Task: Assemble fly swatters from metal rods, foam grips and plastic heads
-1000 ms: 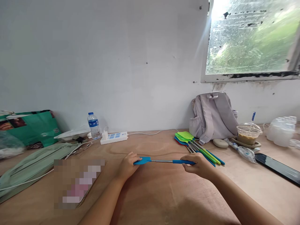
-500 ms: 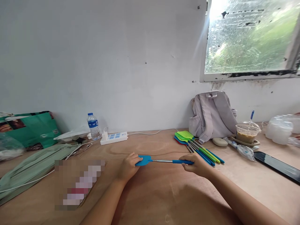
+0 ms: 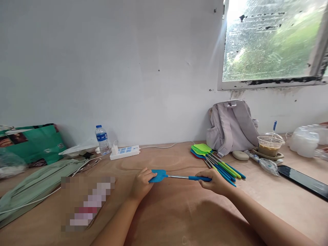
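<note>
A blue fly swatter (image 3: 159, 175) with a thin metal shaft is held level above the table between my two hands. My left hand (image 3: 142, 182) pinches the flat mesh head, thumb on top. My right hand (image 3: 213, 181) is closed around the blue handle at the other end. Just beyond my right hand lies a fanned pile of several fly swatters (image 3: 222, 167), with green heads on top, red and blue edges beneath, and blue, green and yellow handles pointing toward me.
A grey backpack (image 3: 232, 128) leans on the wall behind the pile. To the right are a drink cup (image 3: 269, 145), a black phone-like slab (image 3: 304, 181) and clear plastic containers (image 3: 304, 140). At left stand a water bottle (image 3: 102, 140), a power strip (image 3: 125, 152) and a green bag (image 3: 38, 145).
Both hands keep their hold on the fly swatter. Its head has tilted slightly, so the mesh shows more plainly. At the far right edge, part of another person's hand has come into view.
</note>
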A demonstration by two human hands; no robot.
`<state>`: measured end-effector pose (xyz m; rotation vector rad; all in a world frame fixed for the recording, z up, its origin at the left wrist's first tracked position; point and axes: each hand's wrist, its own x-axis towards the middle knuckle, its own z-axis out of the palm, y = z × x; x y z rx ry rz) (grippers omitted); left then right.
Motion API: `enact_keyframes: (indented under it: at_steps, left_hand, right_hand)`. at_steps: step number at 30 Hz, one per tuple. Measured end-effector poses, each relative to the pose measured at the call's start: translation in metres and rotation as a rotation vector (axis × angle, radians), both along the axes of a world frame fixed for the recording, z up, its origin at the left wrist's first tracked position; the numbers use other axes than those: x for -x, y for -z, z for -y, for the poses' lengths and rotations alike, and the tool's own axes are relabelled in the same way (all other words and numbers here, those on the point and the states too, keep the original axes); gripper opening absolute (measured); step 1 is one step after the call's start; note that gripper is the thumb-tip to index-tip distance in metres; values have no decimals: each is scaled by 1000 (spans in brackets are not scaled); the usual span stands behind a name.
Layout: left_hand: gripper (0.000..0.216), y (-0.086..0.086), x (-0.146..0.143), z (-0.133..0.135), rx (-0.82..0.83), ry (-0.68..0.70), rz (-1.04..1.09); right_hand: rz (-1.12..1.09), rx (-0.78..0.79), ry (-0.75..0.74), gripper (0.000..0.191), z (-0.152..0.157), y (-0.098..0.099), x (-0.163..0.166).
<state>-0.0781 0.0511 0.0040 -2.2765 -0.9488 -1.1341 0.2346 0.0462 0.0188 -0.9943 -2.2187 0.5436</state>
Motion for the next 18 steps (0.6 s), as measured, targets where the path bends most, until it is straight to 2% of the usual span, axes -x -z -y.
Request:
enact_keyframes:
  at_steps: [9,14,16,18]
  left_hand:
    - [16,-2,0,1,-9,-21,-2]
    - [15,-17,-5,9,-26,-245,127]
    - [17,-22,-7,12,35,-315,146]
    - [41,-25,-6,13,192,-334,180]
  right_hand:
    - [4,10,-2,21,1,1,2]
    - [13,-47,-49,31,0,-1,7]
    - [-4,-76,-57,32,-3,0,6]
    - [-12,-112,-62,33,-6,3,3]
